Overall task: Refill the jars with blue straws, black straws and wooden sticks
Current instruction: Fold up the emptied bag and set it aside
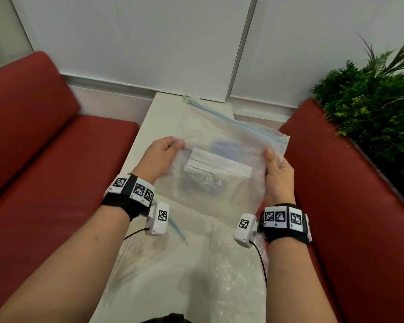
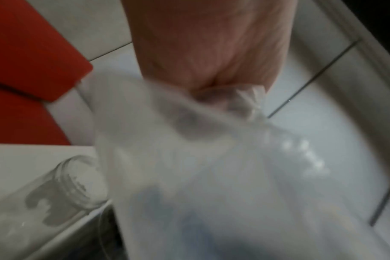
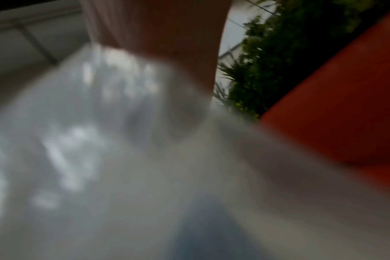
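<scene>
Flanking white table | red benches | plant right

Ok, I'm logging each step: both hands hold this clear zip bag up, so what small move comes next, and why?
Probably lower the zip bag to the table and open its blue zip. The left hand and right hand grip its sides, the zip looks closed, and the packets inside can't reach the jar otherwise.
</scene>
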`<state>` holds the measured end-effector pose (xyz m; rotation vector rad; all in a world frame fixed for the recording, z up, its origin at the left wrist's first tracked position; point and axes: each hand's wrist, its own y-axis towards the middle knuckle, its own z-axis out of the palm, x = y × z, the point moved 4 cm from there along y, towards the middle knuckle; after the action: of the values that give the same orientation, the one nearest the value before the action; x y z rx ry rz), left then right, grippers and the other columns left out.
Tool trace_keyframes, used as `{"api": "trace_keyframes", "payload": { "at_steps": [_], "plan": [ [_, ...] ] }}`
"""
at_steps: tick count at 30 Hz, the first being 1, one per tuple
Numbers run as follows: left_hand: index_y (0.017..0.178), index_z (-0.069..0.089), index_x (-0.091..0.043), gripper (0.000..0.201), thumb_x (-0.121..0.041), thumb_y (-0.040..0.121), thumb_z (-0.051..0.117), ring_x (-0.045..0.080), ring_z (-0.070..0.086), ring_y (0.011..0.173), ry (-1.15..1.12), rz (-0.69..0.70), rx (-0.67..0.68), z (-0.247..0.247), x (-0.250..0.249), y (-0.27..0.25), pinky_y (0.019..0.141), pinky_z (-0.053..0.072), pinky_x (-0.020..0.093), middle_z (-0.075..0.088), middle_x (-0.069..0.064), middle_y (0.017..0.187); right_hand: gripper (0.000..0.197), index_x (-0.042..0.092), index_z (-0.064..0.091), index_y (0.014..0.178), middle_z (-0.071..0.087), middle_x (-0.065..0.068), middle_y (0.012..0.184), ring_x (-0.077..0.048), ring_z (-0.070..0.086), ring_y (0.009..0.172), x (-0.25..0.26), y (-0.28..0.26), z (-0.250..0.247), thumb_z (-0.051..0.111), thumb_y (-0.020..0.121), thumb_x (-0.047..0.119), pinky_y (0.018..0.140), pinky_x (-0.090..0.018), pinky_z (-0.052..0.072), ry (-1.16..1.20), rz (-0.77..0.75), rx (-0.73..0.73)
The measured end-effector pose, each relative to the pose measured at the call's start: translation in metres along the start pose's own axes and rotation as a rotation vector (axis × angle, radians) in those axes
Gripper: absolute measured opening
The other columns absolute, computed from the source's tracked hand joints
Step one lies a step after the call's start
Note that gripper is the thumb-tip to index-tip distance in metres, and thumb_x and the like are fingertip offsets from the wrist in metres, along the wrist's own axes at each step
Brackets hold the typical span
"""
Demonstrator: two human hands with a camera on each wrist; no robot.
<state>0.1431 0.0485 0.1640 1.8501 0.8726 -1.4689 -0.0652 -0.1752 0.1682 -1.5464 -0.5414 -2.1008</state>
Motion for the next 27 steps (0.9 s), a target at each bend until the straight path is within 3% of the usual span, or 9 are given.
{"api": "trace_keyframes", "payload": {
  "at_steps": [2, 4, 8, 11, 15, 20, 23, 25, 27],
  "plan": [
    [0.084, 0.073, -0.03, 0.028, -0.038, 0.104, 0.056, 0.001, 0.041, 0.045, -0.096, -0.027, -0.111, -0.006, 0.004, 0.001, 0.042, 0.035, 0.018, 0.048, -0.015, 0.054, 0.053, 0.011, 0.067, 0.122, 0.074, -0.007, 0.114, -0.02, 0.072, 0.096, -0.006, 0.0, 0.007, 0.072, 0.085, 0.049, 0.074, -0.031, 0.06, -0.029, 0.098, 0.192],
    [0.083, 0.074, -0.032, 0.027, -0.043, 0.102, 0.058, 0.009, 0.042, 0.052, -0.209, -0.057, -0.123, -0.014, 0.006, 0.001, 0.047, 0.037, 0.023, 0.048, 0.002, 0.063, 0.063, 0.011, 0.067, 0.124, 0.074, -0.009, 0.116, -0.02, 0.073, 0.095, -0.014, -0.004, 0.009, 0.085, 0.075, 0.046, 0.072, -0.029, 0.059, -0.111, 0.202, 0.353],
    [0.119, 0.071, -0.021, 0.04, -0.034, 0.082, 0.078, 0.021, 0.07, 0.073, -0.286, -0.144, 0.261, -0.022, 0.014, -0.002, 0.055, 0.057, 0.026, 0.075, 0.01, 0.093, 0.06, -0.004, 0.058, 0.129, 0.071, -0.022, 0.117, -0.031, 0.073, 0.096, -0.023, -0.007, 0.001, 0.085, 0.079, 0.014, 0.075, -0.037, 0.06, -0.016, 0.252, 0.373],
    [0.121, 0.073, -0.021, 0.047, -0.014, 0.075, 0.081, 0.018, 0.074, 0.077, -0.234, -0.13, 0.35, -0.03, 0.018, -0.005, 0.053, 0.057, 0.023, 0.077, 0.015, 0.1, 0.039, 0.011, 0.07, 0.12, 0.076, -0.015, 0.106, -0.023, 0.075, 0.081, -0.025, -0.009, -0.004, 0.075, 0.082, 0.005, 0.065, -0.03, 0.06, 0.034, 0.249, 0.386],
    [0.084, 0.083, -0.019, 0.022, 0.001, 0.079, 0.075, 0.01, 0.072, 0.07, -0.255, -0.097, 0.251, -0.038, 0.021, -0.003, 0.05, 0.045, 0.013, 0.08, 0.006, 0.087, 0.02, 0.01, 0.08, 0.094, 0.077, -0.013, 0.096, -0.023, 0.075, 0.083, -0.031, -0.015, -0.011, 0.074, 0.077, 0.001, 0.068, -0.032, 0.061, 0.055, 0.244, 0.343],
    [0.085, 0.082, -0.016, 0.034, 0.011, 0.09, 0.062, 0.017, 0.072, 0.066, -0.312, -0.069, 0.105, -0.038, 0.024, 0.002, 0.059, 0.058, 0.024, 0.078, 0.006, 0.082, 0.028, 0.007, 0.079, 0.077, 0.076, -0.011, 0.084, -0.025, 0.073, 0.074, -0.034, -0.017, -0.007, 0.072, 0.07, -0.018, 0.067, -0.038, 0.062, -0.088, 0.175, 0.312],
    [0.119, 0.07, -0.022, 0.024, -0.034, 0.099, 0.061, 0.024, 0.074, 0.077, -0.481, -0.162, 0.13, -0.034, 0.024, 0.002, 0.082, 0.059, 0.042, 0.077, 0.01, 0.1, 0.038, 0.012, 0.079, 0.071, 0.075, -0.006, 0.077, -0.022, 0.072, 0.069, -0.03, -0.019, -0.005, 0.061, 0.08, -0.019, 0.062, -0.037, 0.061, -0.04, 0.125, 0.278],
    [0.138, 0.057, -0.027, 0.079, -0.083, 0.083, 0.047, 0.03, 0.073, 0.105, -0.395, -0.282, 0.259, -0.03, 0.031, 0.0, 0.097, 0.053, 0.048, 0.073, 0.015, 0.121, 0.036, 0.014, 0.08, 0.073, 0.076, -0.004, 0.078, -0.019, 0.073, 0.069, -0.026, -0.023, -0.005, 0.06, 0.082, -0.016, 0.06, -0.033, 0.059, 0.008, 0.084, 0.267],
    [0.139, 0.06, -0.028, 0.103, -0.098, 0.068, 0.034, 0.029, 0.068, 0.119, -0.317, -0.348, 0.36, -0.026, 0.035, -0.002, 0.102, 0.05, 0.048, 0.069, 0.014, 0.131, 0.037, 0.014, 0.081, 0.075, 0.077, -0.002, 0.079, -0.015, 0.072, 0.069, -0.022, -0.027, -0.003, 0.06, 0.082, -0.017, 0.06, -0.029, 0.058, -0.032, 0.017, 0.276]
  ]
}}
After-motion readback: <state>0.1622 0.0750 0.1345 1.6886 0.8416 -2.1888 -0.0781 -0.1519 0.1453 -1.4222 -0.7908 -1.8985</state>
